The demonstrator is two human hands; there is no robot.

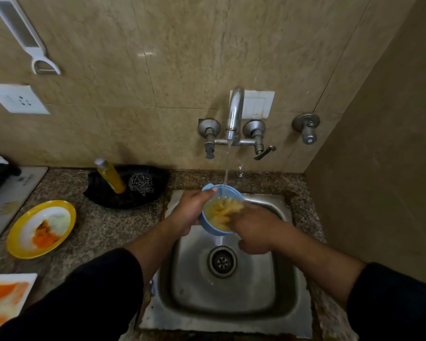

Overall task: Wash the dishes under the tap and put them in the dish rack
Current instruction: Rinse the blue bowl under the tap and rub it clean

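A small blue bowl is held over the steel sink, tilted toward me under the running tap. My left hand grips the bowl's left rim, thumb on top. My right hand reaches into the bowl with blurred fingers rubbing its yellowish inside. Water falls in a thin stream into the bowl. A yellow-rimmed plate with orange and white residue sits on the counter at the left. A white plate smeared orange lies at the lower left edge.
A black tray behind the sink holds a yellow soap bottle and a steel scrubber. A stove edge is at far left. A side wall stands close on the right. No dish rack is in view.
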